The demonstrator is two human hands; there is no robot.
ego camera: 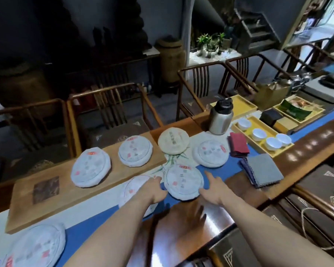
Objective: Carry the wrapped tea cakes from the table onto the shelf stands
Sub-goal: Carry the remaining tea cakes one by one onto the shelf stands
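Note:
Several round tea cakes in white paper lie on the long table. One tea cake [184, 182] lies on the blue runner between my hands. My left hand [156, 189] touches its left edge and my right hand [213, 189] its right edge, fingers fairly straight. Another cake [132, 186] is partly hidden under my left forearm. Two cakes [91, 168] [135, 151] rest on the wooden board [46, 209]. A beige-wrapped cake [174, 140] and a white one [211, 154] lie further back, and one more cake [33, 247] sits at the bottom left. No shelf stand is in view.
A steel thermos [220, 118] stands behind the cakes. A yellow tray [245, 135] holds several white cups. Folded red cloth [238, 144] and grey cloth [262, 170] lie to the right. Wooden chairs [114, 105] line the table's far side; dark boxes [316, 189] sit at the right.

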